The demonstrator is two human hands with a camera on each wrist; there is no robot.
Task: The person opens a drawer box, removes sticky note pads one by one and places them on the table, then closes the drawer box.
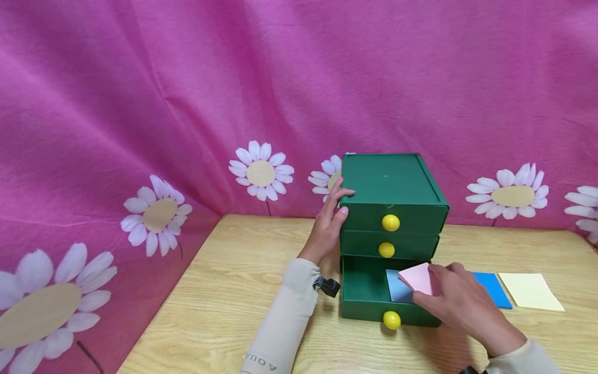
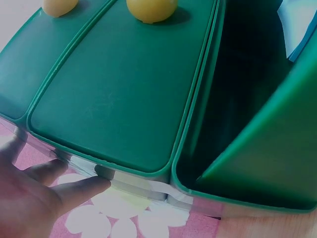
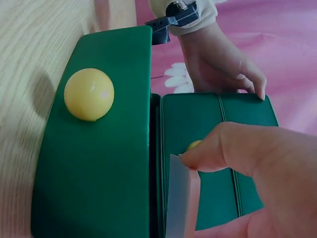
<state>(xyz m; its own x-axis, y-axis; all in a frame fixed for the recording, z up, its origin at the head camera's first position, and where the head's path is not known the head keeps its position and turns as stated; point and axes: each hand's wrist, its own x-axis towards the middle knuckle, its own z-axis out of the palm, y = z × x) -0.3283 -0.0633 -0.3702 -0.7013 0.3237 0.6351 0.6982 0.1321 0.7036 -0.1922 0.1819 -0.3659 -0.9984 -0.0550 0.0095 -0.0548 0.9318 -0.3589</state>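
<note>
A green three-drawer cabinet (image 1: 383, 176) with yellow ball knobs stands on the table, its bottom drawer (image 1: 362, 310) pulled out. My left hand (image 1: 325, 228) steadies the cabinet's left side, with fingertips on the upper left edge. Above the right part of the bottom drawer, my right hand (image 1: 462, 301) pinches a pink sticky note pad (image 1: 417, 277) between thumb and fingers. Beneath that pad a light blue sticky note pad (image 1: 395, 289) lies in the drawer, partly covered from view. In the right wrist view the pink pad (image 3: 193, 203) shows edge-on beside the thumb.
Right of the cabinet, a bright blue sticky note pad (image 1: 492, 290) and a pale yellow one (image 1: 531, 291) lie on the wooden table (image 1: 252, 270). The top and middle drawers are closed. A magenta cloth (image 1: 289, 78) with daisies hangs behind and to the left.
</note>
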